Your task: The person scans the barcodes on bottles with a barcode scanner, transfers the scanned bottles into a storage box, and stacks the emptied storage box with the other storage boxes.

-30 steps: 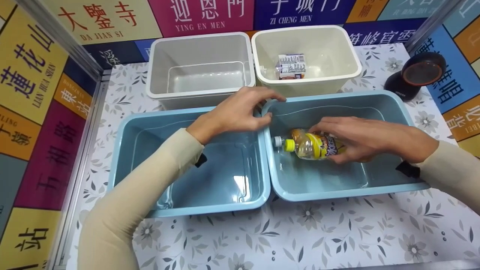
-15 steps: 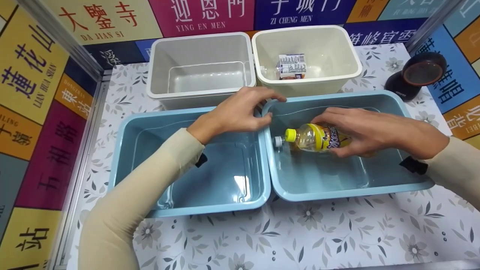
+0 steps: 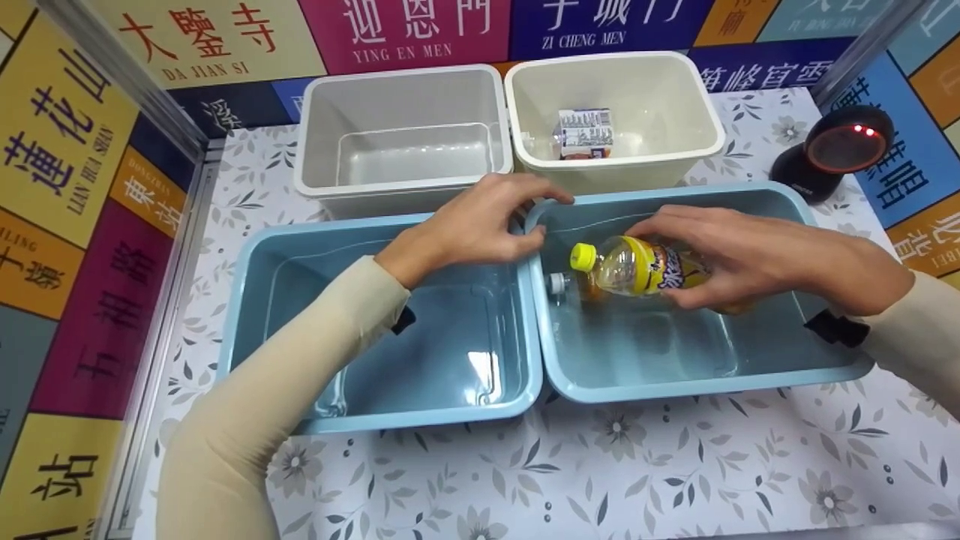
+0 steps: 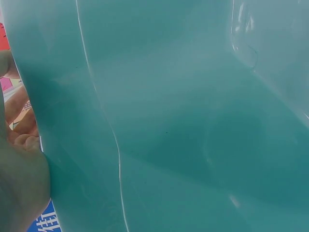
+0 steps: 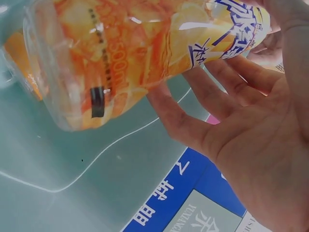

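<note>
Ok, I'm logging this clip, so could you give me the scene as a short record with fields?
right hand: grips yellow-capped bottle
left hand: at the rim of the right blue bin
bin contents: white-capped bottle lying in right blue bin; labelled bottle in cream bin
right side: black device showing red lights

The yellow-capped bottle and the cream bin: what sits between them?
In the head view, the right blue bin's far wall lies between the yellow-capped bottle and the cream bin.
</note>
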The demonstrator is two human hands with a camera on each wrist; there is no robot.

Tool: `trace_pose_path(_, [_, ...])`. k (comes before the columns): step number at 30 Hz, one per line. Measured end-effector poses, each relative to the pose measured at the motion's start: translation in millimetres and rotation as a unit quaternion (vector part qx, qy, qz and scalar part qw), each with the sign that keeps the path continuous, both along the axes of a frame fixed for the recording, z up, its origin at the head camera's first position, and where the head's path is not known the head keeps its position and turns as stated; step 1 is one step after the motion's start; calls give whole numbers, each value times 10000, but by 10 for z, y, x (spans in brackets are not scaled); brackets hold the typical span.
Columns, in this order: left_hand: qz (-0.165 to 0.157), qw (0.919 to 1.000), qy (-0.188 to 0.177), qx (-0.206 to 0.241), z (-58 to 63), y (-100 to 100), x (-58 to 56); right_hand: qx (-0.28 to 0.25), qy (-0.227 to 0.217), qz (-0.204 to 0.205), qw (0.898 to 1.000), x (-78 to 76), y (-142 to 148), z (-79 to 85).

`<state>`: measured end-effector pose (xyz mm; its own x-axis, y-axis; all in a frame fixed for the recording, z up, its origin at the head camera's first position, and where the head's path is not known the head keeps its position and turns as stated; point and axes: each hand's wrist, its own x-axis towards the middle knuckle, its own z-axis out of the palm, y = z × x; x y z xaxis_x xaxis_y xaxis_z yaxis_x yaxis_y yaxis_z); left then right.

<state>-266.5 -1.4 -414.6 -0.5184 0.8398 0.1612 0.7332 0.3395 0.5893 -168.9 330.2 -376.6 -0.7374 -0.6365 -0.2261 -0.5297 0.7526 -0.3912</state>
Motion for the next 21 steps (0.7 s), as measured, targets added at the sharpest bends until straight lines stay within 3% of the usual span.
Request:
trace_pose_path(11, [-68,9998,-60,185,-18,-4,-4,-169,358,-117,9991,22,33,102])
trace_pose_path(21, [-115,9996,-82,251,-24,-6,-10,-229,337,-216,9989,26,85,186])
